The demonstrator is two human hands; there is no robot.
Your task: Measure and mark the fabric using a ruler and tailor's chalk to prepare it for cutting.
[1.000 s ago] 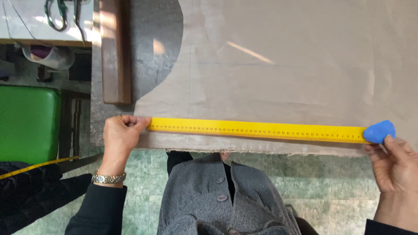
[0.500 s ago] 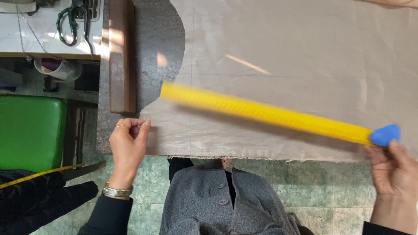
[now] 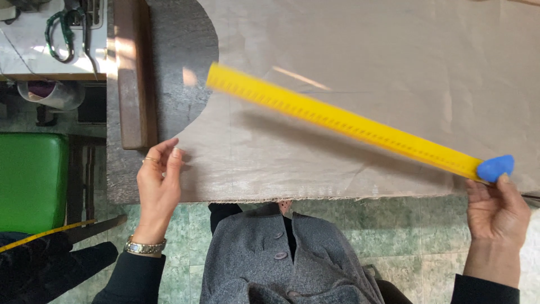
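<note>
A long yellow ruler (image 3: 337, 121) slants above the beige fabric (image 3: 394, 73) spread on the table, its far end lifted toward the upper left and blurred. My right hand (image 3: 495, 211) grips the ruler's near end at the lower right, together with a blue piece of tailor's chalk (image 3: 496, 168). My left hand (image 3: 158, 186) rests with fingers apart at the fabric's lower left corner, touching its edge and holding nothing. A watch sits on that wrist.
A dark wooden block (image 3: 134, 73) lies along the table's left side. Green-handled scissors (image 3: 64, 34) lie on a white surface at upper left. A green stool (image 3: 31, 180) stands at the left. A yellow tape measure (image 3: 39, 236) crosses the lower left.
The ruler has swung up off the fabric's near edge, pivoting at my right hand. My left hand let go of its left end and now rests on the fabric corner.
</note>
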